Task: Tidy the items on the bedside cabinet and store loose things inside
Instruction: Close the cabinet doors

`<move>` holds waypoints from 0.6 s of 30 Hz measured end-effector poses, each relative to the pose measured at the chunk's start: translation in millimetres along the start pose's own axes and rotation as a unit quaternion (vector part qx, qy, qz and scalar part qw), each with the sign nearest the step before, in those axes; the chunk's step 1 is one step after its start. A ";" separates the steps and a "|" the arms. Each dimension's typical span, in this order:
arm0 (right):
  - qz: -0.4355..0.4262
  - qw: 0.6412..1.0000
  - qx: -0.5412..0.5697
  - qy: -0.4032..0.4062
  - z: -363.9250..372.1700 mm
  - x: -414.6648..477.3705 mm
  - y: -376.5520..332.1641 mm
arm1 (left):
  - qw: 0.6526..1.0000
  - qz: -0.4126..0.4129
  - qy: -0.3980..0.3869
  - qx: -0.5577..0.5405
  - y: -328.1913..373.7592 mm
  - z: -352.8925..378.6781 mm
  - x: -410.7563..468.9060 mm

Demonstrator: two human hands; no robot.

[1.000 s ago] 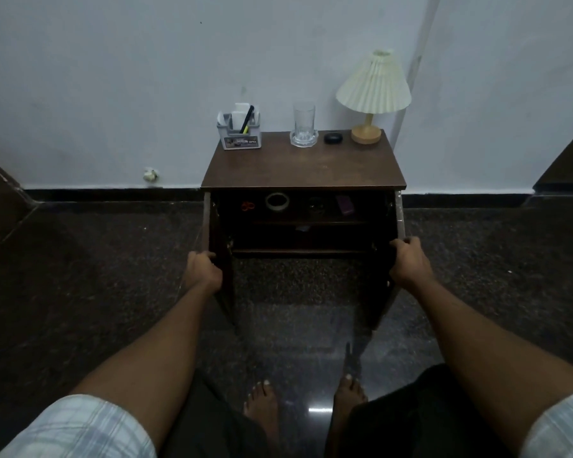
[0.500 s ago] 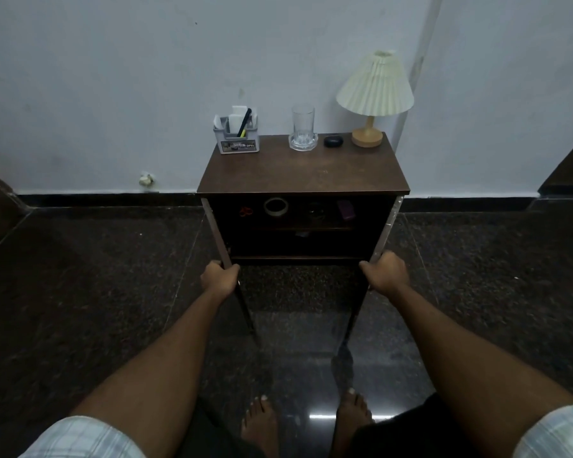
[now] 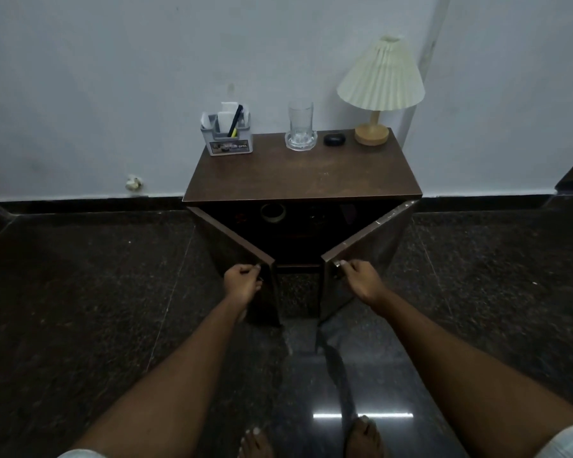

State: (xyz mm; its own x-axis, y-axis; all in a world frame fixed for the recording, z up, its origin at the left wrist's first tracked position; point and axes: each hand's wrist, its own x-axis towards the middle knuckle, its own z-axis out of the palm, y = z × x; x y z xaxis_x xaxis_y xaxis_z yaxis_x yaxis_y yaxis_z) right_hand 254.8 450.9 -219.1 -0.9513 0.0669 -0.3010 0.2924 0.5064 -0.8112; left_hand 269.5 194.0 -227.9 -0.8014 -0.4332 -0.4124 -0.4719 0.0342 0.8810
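Left hand [image 3: 242, 281] gripping left door [image 3: 237, 256] edge, right hand [image 3: 358, 280] gripping right door [image 3: 366, 251]; both half-shut. Organizer [image 3: 227, 137] on bedside cabinet [image 3: 298, 180] top back-left, label reads "OPEL". Tape roll [image 3: 272, 212] on inside shelf.

Bedside cabinet [image 3: 303, 180] with both doors half closed: left door [image 3: 235, 246] and right door [image 3: 368, 239] angle inward, leaving only a narrow central gap into the interior, where a tape roll [image 3: 272, 212] sits on the shelf. Left hand [image 3: 242, 280] and right hand [image 3: 358, 279] occupy the door edges. On top, the near and middle area is bare; organiser [image 3: 227, 137], glass [image 3: 300, 127], small black case [image 3: 334, 139] and lamp [image 3: 376, 94] line the far edge
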 end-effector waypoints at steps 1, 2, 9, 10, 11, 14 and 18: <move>-0.009 1.000 0.005 0.002 5.1 6.7 -0.9 | 1.000 -0.004 -0.002 -0.011 1.6 4.4 4.6; -0.013 1.000 0.016 0.005 9.8 13.2 -2.1 | 1.000 -0.006 -0.007 -0.025 1.6 7.9 9.8; 0.002 0.997 0.071 0.025 34.6 64.0 -7.3 | 0.998 -0.007 -0.021 -0.051 15.8 42.4 39.8; 0.002 0.997 0.070 0.029 36.8 71.4 -10.3 | 0.998 -0.012 -0.014 -0.058 20.0 49.7 44.9; 0.003 0.997 0.066 0.032 38.9 79.1 -13.0 | 0.997 -0.019 -0.008 -0.068 24.4 57.0 49.6; 0.005 0.997 0.058 0.044 43.4 97.5 -26.5 | 0.995 -0.039 0.003 -0.092 34.3 75.9 67.0; 0.003 0.998 0.045 0.054 46.8 117.4 -39.3 | 0.994 -0.053 0.016 -0.091 47.4 91.1 87.0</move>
State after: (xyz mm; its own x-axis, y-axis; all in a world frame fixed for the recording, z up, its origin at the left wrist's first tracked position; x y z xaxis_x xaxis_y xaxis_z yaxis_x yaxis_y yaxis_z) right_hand 136.2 398.6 -246.1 -0.9529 0.1651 -0.2544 0.3016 0.4275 -0.8522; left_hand 143.9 240.0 -243.2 -0.7375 -0.4541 -0.4998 -0.4760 -0.1755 0.8618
